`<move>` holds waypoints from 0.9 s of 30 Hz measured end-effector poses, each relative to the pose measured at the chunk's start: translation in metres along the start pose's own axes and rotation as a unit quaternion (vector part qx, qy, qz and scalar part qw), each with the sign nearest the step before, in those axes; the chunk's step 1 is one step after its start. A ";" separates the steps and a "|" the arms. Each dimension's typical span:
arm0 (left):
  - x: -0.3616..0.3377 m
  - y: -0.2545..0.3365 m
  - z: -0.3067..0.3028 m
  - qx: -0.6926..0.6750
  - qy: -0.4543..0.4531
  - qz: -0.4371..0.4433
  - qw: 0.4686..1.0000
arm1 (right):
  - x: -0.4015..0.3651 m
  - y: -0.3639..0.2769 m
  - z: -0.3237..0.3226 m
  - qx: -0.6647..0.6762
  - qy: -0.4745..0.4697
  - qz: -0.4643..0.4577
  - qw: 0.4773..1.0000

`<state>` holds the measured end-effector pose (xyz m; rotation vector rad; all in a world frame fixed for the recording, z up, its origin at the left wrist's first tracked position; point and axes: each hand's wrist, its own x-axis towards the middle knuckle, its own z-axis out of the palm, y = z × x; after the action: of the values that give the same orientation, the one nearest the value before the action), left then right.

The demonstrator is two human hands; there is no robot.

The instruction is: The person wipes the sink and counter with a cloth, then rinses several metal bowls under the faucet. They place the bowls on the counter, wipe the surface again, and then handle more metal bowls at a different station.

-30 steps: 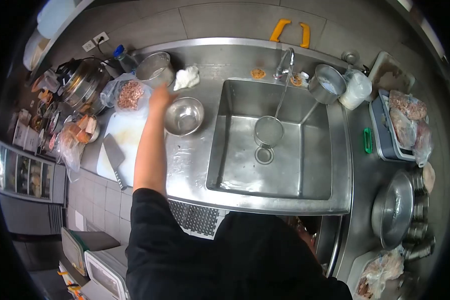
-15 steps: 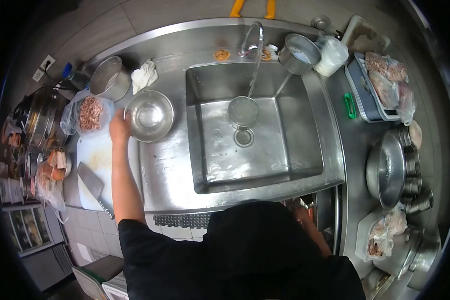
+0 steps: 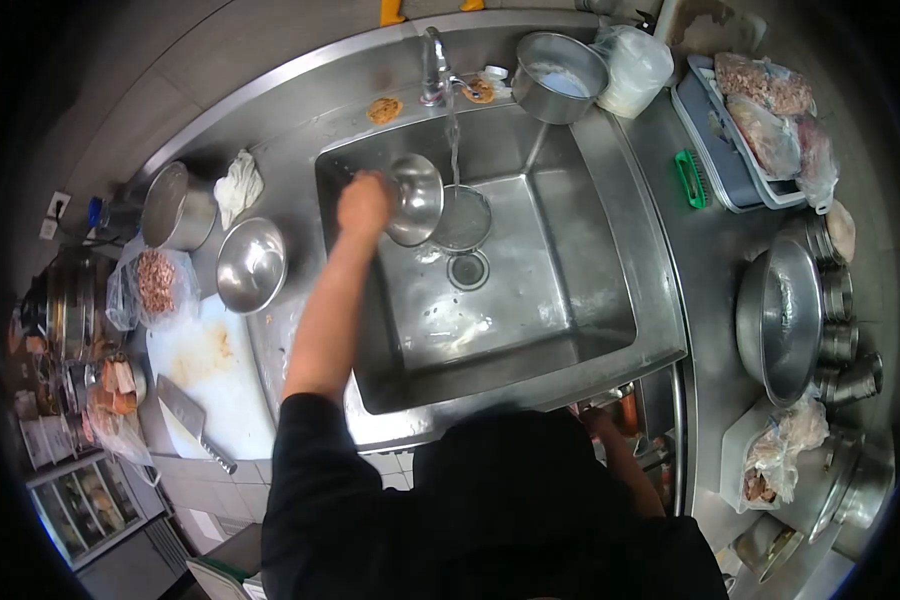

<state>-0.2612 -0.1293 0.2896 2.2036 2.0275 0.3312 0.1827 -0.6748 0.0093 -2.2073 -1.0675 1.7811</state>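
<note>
My left hand (image 3: 364, 204) grips the rim of a small metal bowl (image 3: 417, 202), which is tilted over the left part of the sink (image 3: 530, 330). Water runs from the faucet (image 3: 434, 70) into a round container (image 3: 462, 218) near the drain. A second metal bowl (image 3: 251, 266) rests on the counter left of the sink. My right hand (image 3: 598, 422) is low at the front, by an open space under the counter; its fingers are mostly hidden, and what it touches cannot be made out.
A knife (image 3: 182, 408) lies on the white cutting board (image 3: 210, 360). Beside it are bagged meat (image 3: 157, 282) and a pot (image 3: 178, 207). Another pot (image 3: 560, 80) stands behind the sink. On the right are a green brush (image 3: 690, 180), a tray (image 3: 710, 125) and a large bowl (image 3: 780, 320).
My left hand has moved right from the counter to over the sink, with a metal bowl in it. Another bowl now shows on the counter. The view has shifted slightly.
</note>
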 end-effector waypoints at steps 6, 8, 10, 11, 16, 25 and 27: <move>0.036 0.054 0.131 0.021 -0.063 -0.002 0.998 | -0.068 -0.033 -0.015 0.286 0.041 0.193 0.937; 0.044 0.062 0.163 0.029 -0.082 -0.007 0.996 | -0.088 -0.038 -0.013 0.280 0.072 0.201 0.936; 0.048 0.068 0.186 0.013 -0.094 -0.027 0.995 | -0.095 -0.031 -0.013 0.268 0.048 0.223 0.936; 0.049 0.070 0.196 0.016 -0.100 -0.025 0.995 | -0.099 -0.029 -0.012 0.248 0.056 0.232 0.939; 0.051 0.038 0.231 0.001 -0.114 -0.099 0.988 | -0.093 -0.001 -0.015 0.256 0.057 0.240 0.935; 0.008 0.047 0.208 -0.361 -0.153 -0.282 0.875 | -0.043 -0.040 -0.053 0.299 0.034 0.204 0.932; 0.009 0.065 0.198 -0.393 -0.134 -0.254 0.873 | -0.036 -0.033 -0.059 0.327 0.026 0.200 0.923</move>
<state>-0.1493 -0.1155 0.1139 1.1219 1.7719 0.6051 0.2180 -0.6517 0.0732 -2.0865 0.0410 1.8324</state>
